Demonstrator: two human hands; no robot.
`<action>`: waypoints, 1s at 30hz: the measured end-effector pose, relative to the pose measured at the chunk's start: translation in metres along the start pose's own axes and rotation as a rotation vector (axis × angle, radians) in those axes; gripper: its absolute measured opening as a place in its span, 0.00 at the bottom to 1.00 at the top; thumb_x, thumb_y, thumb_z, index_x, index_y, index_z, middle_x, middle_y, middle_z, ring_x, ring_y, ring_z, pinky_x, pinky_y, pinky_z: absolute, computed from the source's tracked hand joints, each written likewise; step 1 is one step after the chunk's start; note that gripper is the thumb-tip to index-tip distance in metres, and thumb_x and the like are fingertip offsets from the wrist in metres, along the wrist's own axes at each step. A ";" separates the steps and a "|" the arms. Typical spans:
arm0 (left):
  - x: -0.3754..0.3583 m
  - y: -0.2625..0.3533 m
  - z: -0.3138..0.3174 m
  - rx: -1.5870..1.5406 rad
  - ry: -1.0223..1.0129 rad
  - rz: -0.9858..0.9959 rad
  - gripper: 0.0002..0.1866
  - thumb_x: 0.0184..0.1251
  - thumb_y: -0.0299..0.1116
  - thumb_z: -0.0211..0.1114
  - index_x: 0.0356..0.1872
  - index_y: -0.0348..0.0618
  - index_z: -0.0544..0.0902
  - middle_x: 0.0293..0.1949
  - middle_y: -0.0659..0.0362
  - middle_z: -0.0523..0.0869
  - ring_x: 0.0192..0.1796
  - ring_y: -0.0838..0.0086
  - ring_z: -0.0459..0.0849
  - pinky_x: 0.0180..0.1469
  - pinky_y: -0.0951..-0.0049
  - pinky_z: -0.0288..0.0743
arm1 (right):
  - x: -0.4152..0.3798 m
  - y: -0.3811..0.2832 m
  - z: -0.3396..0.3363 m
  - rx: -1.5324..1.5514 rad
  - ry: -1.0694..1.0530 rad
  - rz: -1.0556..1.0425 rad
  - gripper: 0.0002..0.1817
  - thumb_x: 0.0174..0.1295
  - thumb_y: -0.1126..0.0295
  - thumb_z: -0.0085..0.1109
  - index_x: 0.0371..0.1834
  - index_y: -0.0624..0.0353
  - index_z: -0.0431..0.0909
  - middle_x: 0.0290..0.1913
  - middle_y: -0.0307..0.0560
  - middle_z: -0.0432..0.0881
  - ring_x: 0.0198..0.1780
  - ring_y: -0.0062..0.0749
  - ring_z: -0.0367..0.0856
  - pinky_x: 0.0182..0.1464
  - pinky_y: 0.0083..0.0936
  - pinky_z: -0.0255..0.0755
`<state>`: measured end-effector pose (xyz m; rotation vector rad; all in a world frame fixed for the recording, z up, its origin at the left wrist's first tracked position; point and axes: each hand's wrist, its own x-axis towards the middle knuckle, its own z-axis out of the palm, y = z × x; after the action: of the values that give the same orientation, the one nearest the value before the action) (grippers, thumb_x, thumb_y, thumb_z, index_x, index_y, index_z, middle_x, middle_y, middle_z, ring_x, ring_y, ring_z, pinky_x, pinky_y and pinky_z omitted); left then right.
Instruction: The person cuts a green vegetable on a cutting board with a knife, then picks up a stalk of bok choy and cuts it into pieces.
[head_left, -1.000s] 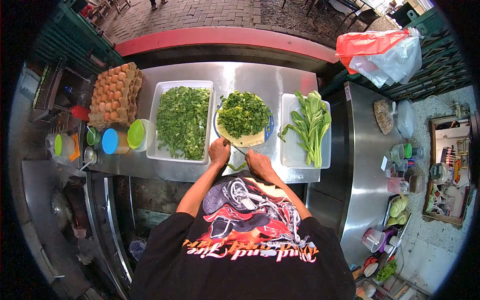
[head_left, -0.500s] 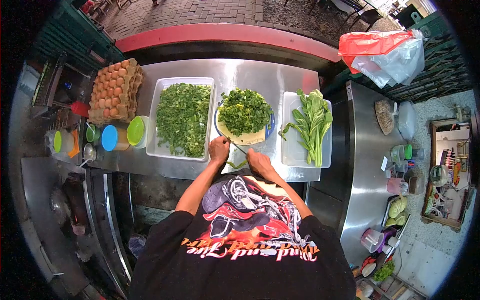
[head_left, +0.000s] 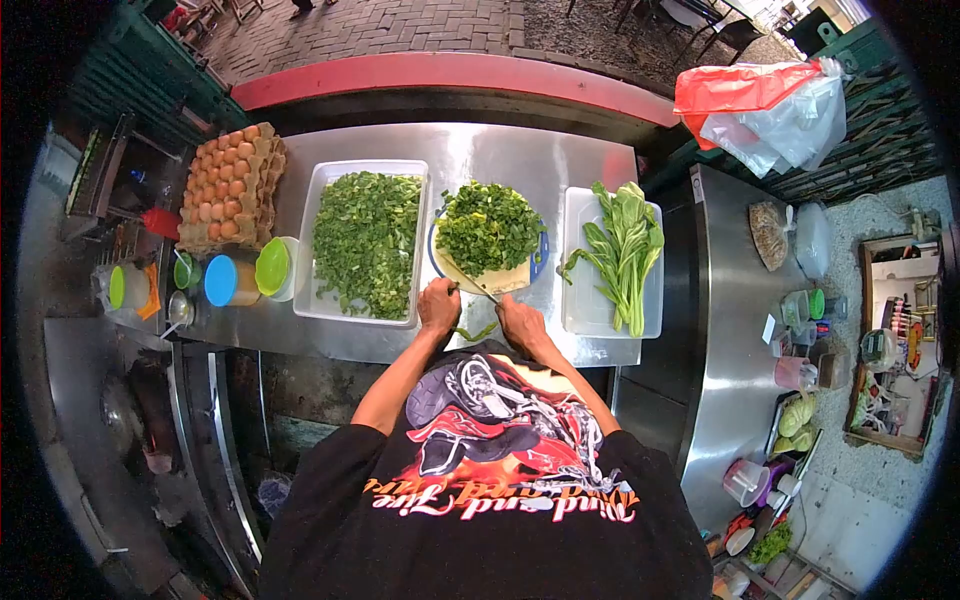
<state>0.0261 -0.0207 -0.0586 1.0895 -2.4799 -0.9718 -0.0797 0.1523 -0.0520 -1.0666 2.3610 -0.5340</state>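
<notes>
My right hand (head_left: 521, 322) is closed around the handle of a knife (head_left: 487, 293), whose blade slants toward the near edge of a round cutting board (head_left: 462, 280) with a blue rim. A heap of chopped leafy greens (head_left: 488, 228) covers most of the board. Beside the board's near left edge, my left hand (head_left: 438, 305) is closed; what its fingers hold, if anything, is too small to make out. A green leaf strip (head_left: 478, 333) lies on the steel counter between my wrists.
A white tray of chopped greens (head_left: 368, 240) stands left of the board. Whole leafy stalks (head_left: 622, 260) lie in a clear tray at right. Egg cartons (head_left: 225, 185), a blue-lidded tub (head_left: 219, 280) and a green-lidded tub (head_left: 272, 266) stand at left. Plastic bags (head_left: 765, 115) hang at upper right.
The knife has shifted slightly, its blade now nearer the board's edge. Both hands stay in nearly the same place. Feet have appeared on the paving at the top.
</notes>
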 end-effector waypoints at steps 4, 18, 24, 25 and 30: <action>0.000 -0.001 0.002 0.034 0.002 0.032 0.07 0.53 0.31 0.64 0.32 0.41 0.84 0.36 0.49 0.85 0.39 0.52 0.83 0.43 0.57 0.76 | 0.001 -0.005 0.000 0.003 0.037 0.007 0.14 0.67 0.59 0.47 0.40 0.61 0.66 0.27 0.69 0.79 0.33 0.69 0.78 0.35 0.59 0.67; 0.004 0.003 -0.005 0.003 0.016 -0.012 0.05 0.49 0.29 0.65 0.28 0.40 0.86 0.31 0.48 0.86 0.36 0.54 0.84 0.42 0.58 0.77 | -0.006 -0.019 -0.009 -0.056 -0.013 -0.068 0.12 0.66 0.63 0.49 0.36 0.63 0.67 0.25 0.65 0.79 0.32 0.64 0.80 0.33 0.56 0.69; 0.007 0.010 -0.011 -0.009 0.006 -0.067 0.06 0.50 0.31 0.64 0.27 0.42 0.87 0.32 0.48 0.86 0.37 0.54 0.85 0.42 0.59 0.77 | -0.022 -0.026 -0.029 -0.080 -0.008 -0.098 0.08 0.64 0.69 0.47 0.35 0.64 0.67 0.25 0.66 0.79 0.32 0.65 0.80 0.33 0.56 0.70; 0.007 0.009 -0.010 0.007 -0.002 -0.075 0.06 0.50 0.31 0.64 0.27 0.42 0.87 0.33 0.49 0.86 0.37 0.54 0.85 0.42 0.59 0.77 | -0.026 -0.025 -0.030 -0.086 -0.001 -0.135 0.07 0.63 0.70 0.46 0.35 0.64 0.66 0.25 0.67 0.79 0.32 0.65 0.80 0.33 0.56 0.70; 0.008 0.004 -0.005 -0.014 0.007 -0.059 0.07 0.50 0.32 0.63 0.26 0.42 0.87 0.32 0.50 0.86 0.36 0.53 0.84 0.42 0.58 0.77 | -0.023 -0.018 -0.017 -0.126 0.036 -0.154 0.05 0.63 0.71 0.45 0.36 0.62 0.66 0.23 0.61 0.79 0.28 0.60 0.80 0.29 0.51 0.72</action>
<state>0.0208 -0.0274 -0.0524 1.1663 -2.4439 -0.9985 -0.0658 0.1614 -0.0226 -1.3147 2.3829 -0.4669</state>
